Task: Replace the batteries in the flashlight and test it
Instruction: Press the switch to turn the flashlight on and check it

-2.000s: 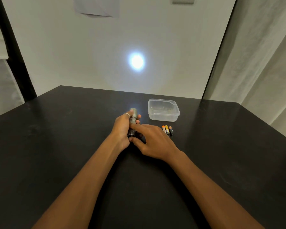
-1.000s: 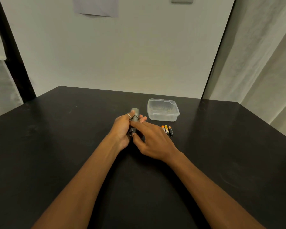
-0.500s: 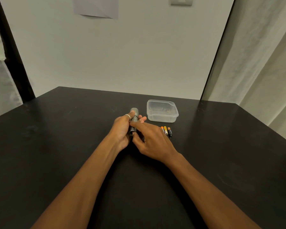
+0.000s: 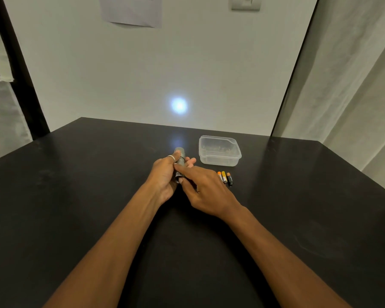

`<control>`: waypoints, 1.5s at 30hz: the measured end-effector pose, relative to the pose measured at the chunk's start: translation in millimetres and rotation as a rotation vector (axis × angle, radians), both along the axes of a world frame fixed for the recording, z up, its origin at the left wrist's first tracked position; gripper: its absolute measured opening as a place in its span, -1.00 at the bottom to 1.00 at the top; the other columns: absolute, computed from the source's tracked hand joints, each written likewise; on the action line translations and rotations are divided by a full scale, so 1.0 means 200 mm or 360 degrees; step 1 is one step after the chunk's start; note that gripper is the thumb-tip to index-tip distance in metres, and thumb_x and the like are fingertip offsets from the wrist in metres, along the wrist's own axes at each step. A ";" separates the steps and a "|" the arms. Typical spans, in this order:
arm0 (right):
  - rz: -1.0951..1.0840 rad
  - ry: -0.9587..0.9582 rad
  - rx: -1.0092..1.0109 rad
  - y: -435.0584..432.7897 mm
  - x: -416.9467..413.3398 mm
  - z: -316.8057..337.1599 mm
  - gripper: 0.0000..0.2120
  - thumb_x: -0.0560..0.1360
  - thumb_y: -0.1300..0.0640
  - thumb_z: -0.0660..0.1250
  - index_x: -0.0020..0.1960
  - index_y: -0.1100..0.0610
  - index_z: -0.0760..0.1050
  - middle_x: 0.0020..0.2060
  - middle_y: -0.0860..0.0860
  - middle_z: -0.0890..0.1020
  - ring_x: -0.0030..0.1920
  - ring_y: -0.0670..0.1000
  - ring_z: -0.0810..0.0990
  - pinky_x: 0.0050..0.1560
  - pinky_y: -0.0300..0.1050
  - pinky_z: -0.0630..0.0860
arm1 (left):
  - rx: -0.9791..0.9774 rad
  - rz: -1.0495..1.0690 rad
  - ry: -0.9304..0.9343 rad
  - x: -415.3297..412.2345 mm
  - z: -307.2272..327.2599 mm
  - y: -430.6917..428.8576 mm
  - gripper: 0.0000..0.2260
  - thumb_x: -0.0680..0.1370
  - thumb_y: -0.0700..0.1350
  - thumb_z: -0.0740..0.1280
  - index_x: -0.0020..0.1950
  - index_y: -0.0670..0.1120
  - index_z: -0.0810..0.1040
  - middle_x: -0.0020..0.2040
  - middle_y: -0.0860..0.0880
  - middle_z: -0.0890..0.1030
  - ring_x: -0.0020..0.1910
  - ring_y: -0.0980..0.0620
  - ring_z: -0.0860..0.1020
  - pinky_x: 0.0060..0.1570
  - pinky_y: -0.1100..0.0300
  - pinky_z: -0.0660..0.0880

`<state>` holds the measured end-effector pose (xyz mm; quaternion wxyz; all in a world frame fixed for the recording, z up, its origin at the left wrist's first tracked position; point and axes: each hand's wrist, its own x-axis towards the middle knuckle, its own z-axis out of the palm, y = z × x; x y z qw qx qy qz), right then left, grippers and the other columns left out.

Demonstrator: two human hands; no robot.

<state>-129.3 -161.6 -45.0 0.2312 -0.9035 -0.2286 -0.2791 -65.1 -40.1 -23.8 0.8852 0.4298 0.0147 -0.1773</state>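
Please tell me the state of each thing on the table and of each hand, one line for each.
flashlight: on, held, beam spot on the wall
left hand: closed around the flashlight
right hand: fingertips on the flashlight body
three loose batteries: lying side by side on the table
plastic container: open, no lid, contents unclear

Curtained room: black table (image 4: 76, 196), wall switch (image 4: 245, 3).

Grey flashlight (image 4: 180, 162), lit, points away at the wall; three batteries (image 4: 225, 177) lie just right.
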 end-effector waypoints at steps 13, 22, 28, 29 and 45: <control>-0.0045 -0.0010 0.0086 0.01 -0.01 0.01 -0.58 0.57 0.15 0.30 0.42 0.07 0.53 -0.09 0.05 0.70 -0.15 0.00 0.63 -0.09 0.03 0.59 | 0.0008 -0.0036 0.0034 0.00 0.00 0.00 -0.72 0.67 -0.15 0.27 0.32 -0.28 0.43 0.23 -0.25 0.60 0.05 -0.12 0.71 -0.15 0.09 0.66; -0.0146 -0.0126 -0.0215 -0.04 -0.01 0.05 -0.57 0.59 0.08 0.32 0.45 0.03 0.43 0.13 0.03 0.62 0.10 0.06 0.58 0.01 0.06 0.61 | 0.0093 -0.0132 -0.0086 -0.01 0.00 0.01 -0.83 0.65 -0.08 0.30 0.07 -0.19 0.54 0.01 -0.17 0.61 -0.08 0.01 0.64 -0.12 0.09 0.61; -0.0257 -0.0214 0.0499 -0.10 0.00 0.12 -0.82 0.67 0.05 0.28 0.24 0.06 0.48 0.04 -0.14 0.58 0.02 -0.18 0.55 -0.08 -0.23 0.55 | 0.0149 -0.0172 -0.0139 -0.06 0.04 0.01 -0.70 0.68 0.03 0.25 0.20 -0.19 0.55 -0.19 -0.10 0.72 -0.18 0.04 0.72 -0.22 0.22 0.64; -0.0265 -0.0149 0.0629 -0.10 0.00 0.13 -0.84 0.68 0.04 0.27 0.23 0.07 0.47 -0.01 -0.22 0.57 -0.01 -0.22 0.57 -0.09 -0.31 0.53 | 0.0174 -0.0195 -0.0159 -0.07 0.04 0.01 -0.70 0.68 -0.01 0.26 0.22 -0.22 0.55 -0.11 -0.15 0.73 -0.10 -0.01 0.73 -0.19 0.21 0.64; -0.0353 0.0295 0.0815 0.01 0.13 0.22 -0.73 0.59 0.10 0.41 0.19 0.08 0.36 -0.09 -0.17 0.58 -0.08 -0.16 0.62 -0.14 -0.36 0.50 | 0.1022 0.0194 -0.0410 -0.03 0.03 0.01 -0.75 0.65 0.05 0.30 0.03 -0.10 0.67 -0.18 -0.03 0.70 -0.34 0.09 0.65 -0.31 0.22 0.59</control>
